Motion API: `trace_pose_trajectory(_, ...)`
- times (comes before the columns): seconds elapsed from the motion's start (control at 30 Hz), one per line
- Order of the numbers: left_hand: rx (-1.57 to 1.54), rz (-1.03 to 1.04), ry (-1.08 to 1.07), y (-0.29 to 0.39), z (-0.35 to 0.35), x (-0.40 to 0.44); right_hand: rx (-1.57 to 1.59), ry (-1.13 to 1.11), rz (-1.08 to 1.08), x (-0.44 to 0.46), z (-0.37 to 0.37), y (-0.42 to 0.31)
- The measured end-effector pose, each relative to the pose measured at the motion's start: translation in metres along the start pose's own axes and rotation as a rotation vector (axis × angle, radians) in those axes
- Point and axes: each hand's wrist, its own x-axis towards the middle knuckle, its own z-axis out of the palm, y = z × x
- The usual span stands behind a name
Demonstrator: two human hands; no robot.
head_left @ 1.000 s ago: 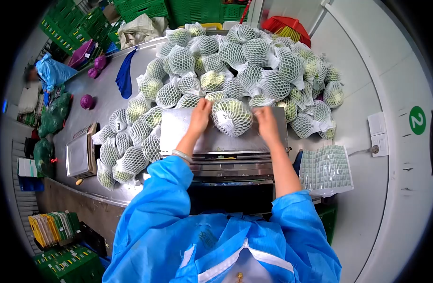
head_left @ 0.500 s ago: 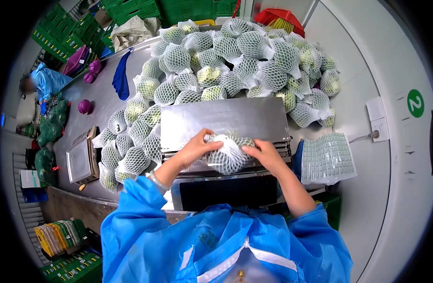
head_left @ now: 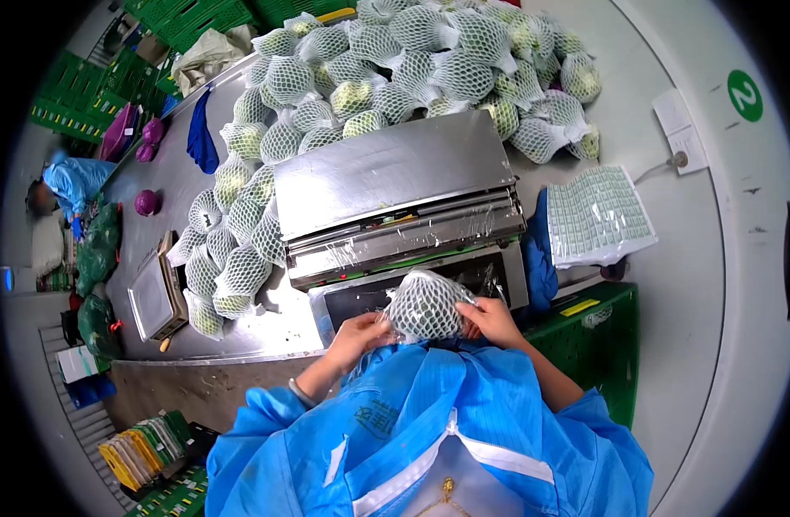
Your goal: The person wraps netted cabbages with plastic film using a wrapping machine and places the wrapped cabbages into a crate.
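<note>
The left hand (head_left: 358, 339) and right hand (head_left: 490, 322) grip a netted, film-covered vegetable (head_left: 425, 305) near the bench's front edge (head_left: 227, 359).

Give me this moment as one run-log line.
Left hand: holding clear plastic film | right hand: holding same film | between hands: rounded green produce in white foam netting | beyond: rectangular silver metal machine

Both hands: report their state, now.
Left hand: closed, holding the film-wrapped netted vegetable.
Right hand: closed, holding the same vegetable's other side.
</note>
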Motion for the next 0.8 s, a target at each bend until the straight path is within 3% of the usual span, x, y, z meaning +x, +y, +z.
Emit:
trace_pose_trajectory(0.03,0.160,0.106,0.049,-0.008,-0.003,-0.005,0.047,0.077,-0.046,0.000,0.005,0.012)
trace_pose_trajectory(0.17,-0.036,0.262,0.386,-0.012,0.013,0.002,0.117,0.390,-0.150,0.009,0.019,0.042)
trace_pose_trajectory(0.27,0.330,0.361,0.590,-0.029,-0.008,0.030,-0.261,0.670,-0.309,0.013,0.011,0.052)
trace_pose_trajectory(0.4,1.434,0.713,0.776,-0.045,-0.018,0.055,-0.924,0.820,-0.453,0.024,0.015,0.059)
trace_pose_trajectory(0.47,1.523,0.805,0.645,-0.046,-0.008,0.068,-1.109,0.815,-0.478,0.040,0.024,0.066)
trace_pose_trajectory(0.53,1.408,0.965,0.568,-0.043,0.014,0.085,-1.055,0.757,-0.582,0.048,0.026,0.079)
trace_pose_trajectory(0.6,1.209,0.967,0.456,-0.033,0.026,0.092,0.137,0.706,-0.320,0.035,0.042,0.048)
trace_pose_trajectory(0.67,0.911,1.018,0.304,-0.031,0.039,0.082,0.823,0.362,-0.205,0.005,0.045,0.027)
trace_pose_trajectory(0.7,0.894,1.015,0.265,-0.025,0.047,0.074,0.340,0.228,-0.261,-0.015,0.037,0.013)
trace_pose_trajectory(0.73,0.829,1.191,0.323,-0.003,0.069,0.049,0.173,0.125,-0.312,-0.027,0.040,0.013)
trace_pose_trajectory(0.77,0.724,1.303,0.064,0.012,0.075,0.042,0.013,0.030,-0.379,-0.039,0.043,0.013)
trace_pose_trajectory(0.8,0.610,1.398,-0.194,0.024,0.077,0.037,0.164,-0.034,-0.469,-0.048,0.057,0.006)
